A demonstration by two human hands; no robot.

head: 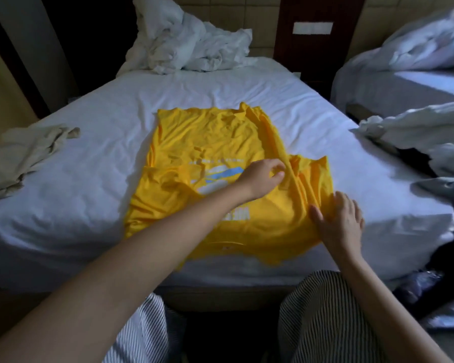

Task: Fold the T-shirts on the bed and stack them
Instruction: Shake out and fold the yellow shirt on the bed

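A yellow T-shirt [215,142] with a blue and white print lies spread on the white bed [95,179], its right side bunched into a long ridge. My left hand [264,178] reaches across the shirt, thumb and fingers pinching at that ridge near the sleeve. My right hand [338,221] lies flat with straight fingers on the shirt's near right part, pressing the cloth down. A beige T-shirt [24,153] lies crumpled at the bed's left edge. Pale grey garments [425,142] are heaped at the bed's right edge.
A rumpled white duvet [184,45] is piled at the head of the bed. A second bed [404,82] with bedding stands to the right, across a narrow gap. My striped trouser legs [325,318] are against the bed's near edge. Plastic-wrapped items [430,297] lie on the floor at right.
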